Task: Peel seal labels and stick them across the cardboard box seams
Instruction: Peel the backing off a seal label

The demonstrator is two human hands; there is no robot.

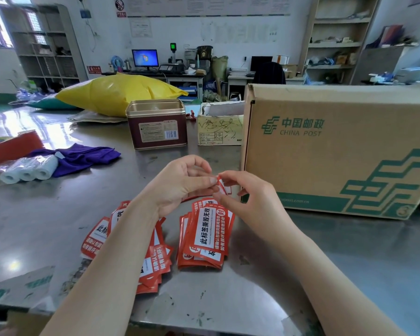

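Note:
A red and white seal label is held above the metal table between both hands. My left hand pinches it from the left and my right hand pinches its corner from the right. Under the hands lie two loose piles of the same labels, one pile in the middle and one pile partly hidden by my left forearm. A large China Post cardboard box stands on the table just right of the hands.
A brown tin and a small scribbled carton stand behind the hands. A purple cloth, white rolls and a red item lie at the left. A yellow bag lies farther back.

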